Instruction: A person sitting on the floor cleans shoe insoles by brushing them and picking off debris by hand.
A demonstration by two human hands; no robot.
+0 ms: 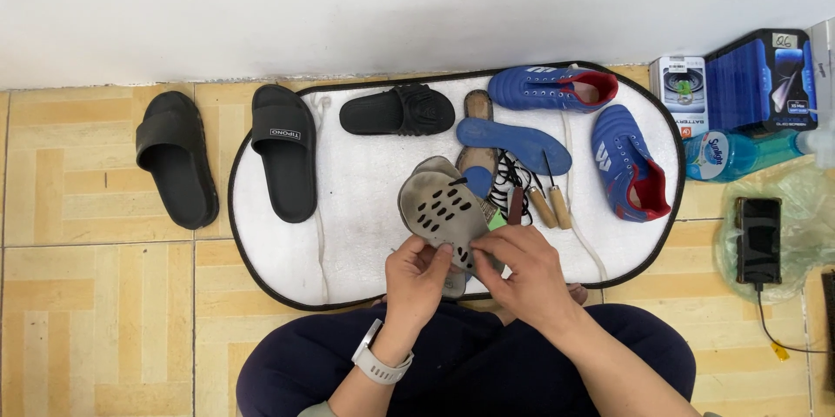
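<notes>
**Both hands on a perforated grey insole at the mat's near edge**

The grey insole (442, 208), dotted with dark oval holes, is held at the 6 o'clock edge of the white mat (365, 191), its toe end pointing up toward 11 o'clock. The left hand (416, 282) pinches its heel end between thumb and fingers; the right hand (526, 273) closes on the same end from the 3 o'clock side, fingertips meeting the left's. Both hands are closed on the insole, which they hold up above the person's lap.

As I judge it, the thin, flexible insole could crease or tear at its holes if the two hands pull against each other, and a loose pinch would let it drop onto the clutter just beyond.

Just past it, at 1 o'clock, lie two wooden-handled tools (550, 205) beside a tangle of black laces (509, 175). A blue insole (513, 144) lies across a brown insole (477, 134), so three insoles in all. Two blue football boots with red linings: one (554, 87) at 12 o'clock, one (628, 165) at 2 o'clock. Three black slides: one (398, 110) at the mat's top, one (284, 153) on its 9 o'clock end, one (177, 160) off the mat on the tiled floor (96, 295). Out at 3 o'clock stand two boxes (739, 82), one blue bottle (739, 153) and one black phone (758, 240) on a clear bag.
</notes>
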